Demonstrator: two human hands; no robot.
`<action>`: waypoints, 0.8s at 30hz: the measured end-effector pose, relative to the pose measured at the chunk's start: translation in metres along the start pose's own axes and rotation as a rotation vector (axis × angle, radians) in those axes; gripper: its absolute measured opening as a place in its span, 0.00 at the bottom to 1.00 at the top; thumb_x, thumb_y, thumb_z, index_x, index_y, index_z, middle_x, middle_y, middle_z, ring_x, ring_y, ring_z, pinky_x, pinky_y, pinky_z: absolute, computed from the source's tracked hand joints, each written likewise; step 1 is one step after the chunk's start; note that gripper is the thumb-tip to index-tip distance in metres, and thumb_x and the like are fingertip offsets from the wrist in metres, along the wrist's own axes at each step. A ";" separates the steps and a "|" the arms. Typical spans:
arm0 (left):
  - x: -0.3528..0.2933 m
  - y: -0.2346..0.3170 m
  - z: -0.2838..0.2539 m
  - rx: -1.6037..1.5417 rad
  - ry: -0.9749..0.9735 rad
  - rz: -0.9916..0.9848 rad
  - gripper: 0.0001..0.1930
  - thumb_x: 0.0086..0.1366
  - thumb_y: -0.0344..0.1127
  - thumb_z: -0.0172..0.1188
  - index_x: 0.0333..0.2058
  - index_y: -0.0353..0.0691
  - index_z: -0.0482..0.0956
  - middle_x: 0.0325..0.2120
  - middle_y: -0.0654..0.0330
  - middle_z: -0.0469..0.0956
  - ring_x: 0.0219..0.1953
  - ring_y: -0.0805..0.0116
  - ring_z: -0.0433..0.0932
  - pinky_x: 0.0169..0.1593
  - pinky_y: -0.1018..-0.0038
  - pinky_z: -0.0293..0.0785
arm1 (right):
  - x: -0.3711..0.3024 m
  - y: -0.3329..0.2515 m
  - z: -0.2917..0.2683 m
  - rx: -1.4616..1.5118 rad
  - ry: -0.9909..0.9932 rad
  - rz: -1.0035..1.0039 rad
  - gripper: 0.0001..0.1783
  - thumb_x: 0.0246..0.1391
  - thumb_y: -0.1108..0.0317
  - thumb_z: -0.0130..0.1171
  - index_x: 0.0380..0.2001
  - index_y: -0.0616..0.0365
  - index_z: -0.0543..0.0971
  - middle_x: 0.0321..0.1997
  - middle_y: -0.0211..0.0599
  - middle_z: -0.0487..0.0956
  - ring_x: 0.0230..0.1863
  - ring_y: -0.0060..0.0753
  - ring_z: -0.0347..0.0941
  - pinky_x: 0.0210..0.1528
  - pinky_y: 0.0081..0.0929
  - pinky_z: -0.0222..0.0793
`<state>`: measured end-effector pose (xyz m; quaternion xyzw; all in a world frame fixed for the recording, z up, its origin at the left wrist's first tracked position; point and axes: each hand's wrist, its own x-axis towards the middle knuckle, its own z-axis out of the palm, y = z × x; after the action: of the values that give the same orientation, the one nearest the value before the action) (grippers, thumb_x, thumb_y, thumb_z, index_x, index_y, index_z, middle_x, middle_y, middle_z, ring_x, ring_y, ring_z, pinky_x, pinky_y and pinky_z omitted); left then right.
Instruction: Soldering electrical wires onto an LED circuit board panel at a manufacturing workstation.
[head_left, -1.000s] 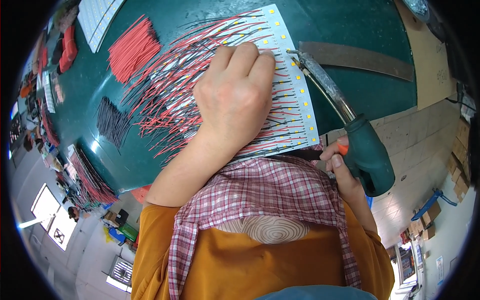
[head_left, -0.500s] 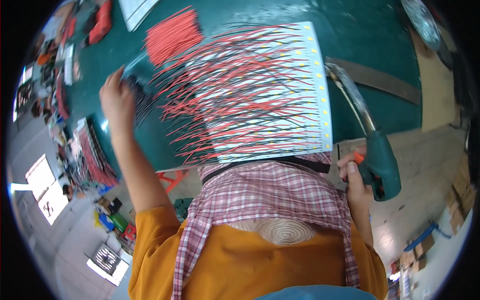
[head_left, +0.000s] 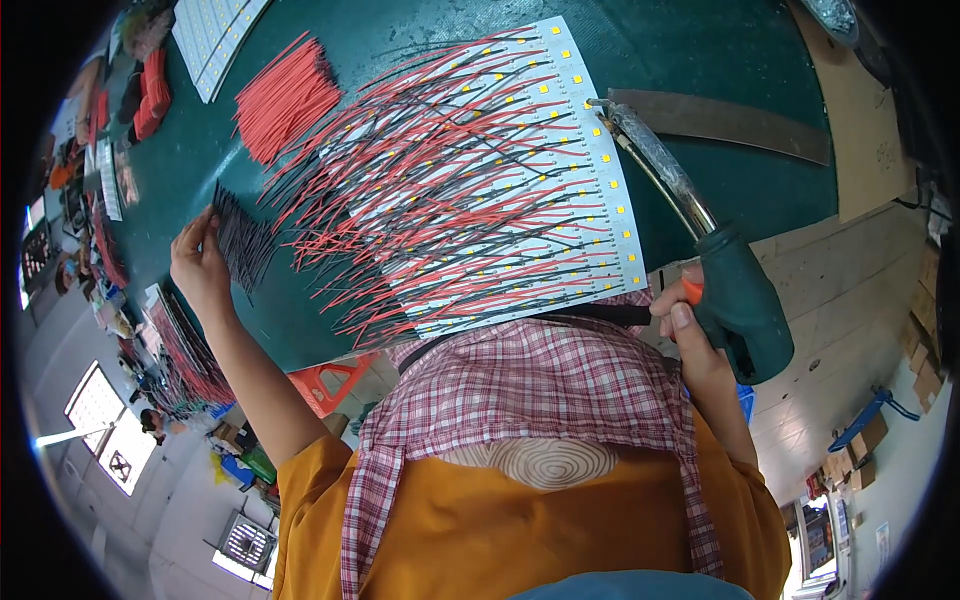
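Note:
My right hand [head_left: 695, 335] grips a green soldering gun [head_left: 748, 300] by its handle, thumb and fingers around the orange trigger. The gun's tip is over the right edge of a white LED board [head_left: 618, 215]. Many red and black wires [head_left: 480, 190] run leftward from the board in rows, hanging past its left side. My left hand [head_left: 203, 262] is at the left edge of a pile of black wires [head_left: 247, 242], thumb and fingers pinched together on a black wire there. Above that pile lies a bundle of red wires [head_left: 288, 100].
A flat metal strip [head_left: 725, 125] lies on the green table [head_left: 680, 50] beyond the soldering gun. More white boards [head_left: 213, 40] sit at the far left. Another wired stack [head_left: 185, 345] is beside the table's left edge. A red stool [head_left: 335, 385] stands below.
The view has shifted, so the board appears farther left and more tilted. My left fingers have closed at the black wire pile. The soldering gun's tip now appears over the board's right edge.

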<state>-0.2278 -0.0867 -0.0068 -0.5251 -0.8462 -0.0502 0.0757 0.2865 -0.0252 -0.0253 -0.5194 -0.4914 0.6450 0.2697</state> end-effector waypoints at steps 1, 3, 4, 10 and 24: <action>-0.001 0.000 -0.001 0.019 0.029 0.005 0.09 0.60 0.31 0.59 0.39 0.43 0.83 0.33 0.58 0.81 0.39 0.67 0.78 0.46 0.73 0.72 | 0.001 0.003 -0.001 -0.023 -0.030 -0.024 0.08 0.55 0.74 0.52 0.38 0.61 0.74 0.29 0.32 0.75 0.25 0.18 0.67 0.30 0.18 0.67; 0.000 0.017 -0.009 -0.040 0.106 -0.015 0.10 0.60 0.29 0.59 0.40 0.42 0.82 0.33 0.58 0.81 0.37 0.68 0.79 0.44 0.74 0.72 | 0.002 0.001 -0.001 -0.048 -0.053 -0.041 0.07 0.54 0.74 0.52 0.38 0.61 0.74 0.29 0.32 0.75 0.25 0.18 0.67 0.30 0.18 0.66; 0.003 0.032 -0.012 -0.101 0.189 -0.036 0.10 0.60 0.28 0.59 0.41 0.41 0.82 0.33 0.57 0.81 0.36 0.70 0.79 0.43 0.75 0.73 | 0.003 -0.002 0.000 -0.047 -0.033 -0.036 0.07 0.54 0.75 0.52 0.37 0.61 0.74 0.28 0.32 0.75 0.25 0.18 0.67 0.30 0.19 0.66; 0.006 0.208 -0.015 -0.538 0.213 0.328 0.11 0.54 0.20 0.58 0.35 0.38 0.82 0.31 0.59 0.80 0.32 0.69 0.78 0.37 0.74 0.73 | 0.008 -0.015 0.002 -0.057 -0.007 -0.027 0.06 0.54 0.75 0.52 0.36 0.61 0.74 0.29 0.32 0.75 0.25 0.19 0.68 0.30 0.19 0.67; 0.001 0.286 0.036 -0.447 0.186 0.796 0.11 0.43 0.30 0.59 0.30 0.41 0.78 0.23 0.65 0.72 0.29 0.67 0.73 0.26 0.76 0.71 | 0.016 -0.031 0.000 -0.181 -0.057 0.033 0.05 0.52 0.78 0.53 0.32 0.61 0.75 0.29 0.33 0.76 0.26 0.22 0.71 0.29 0.21 0.68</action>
<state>0.0257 0.0473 -0.0403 -0.8058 -0.5367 -0.2454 0.0497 0.2759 0.0001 -0.0034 -0.5311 -0.5465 0.6168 0.1973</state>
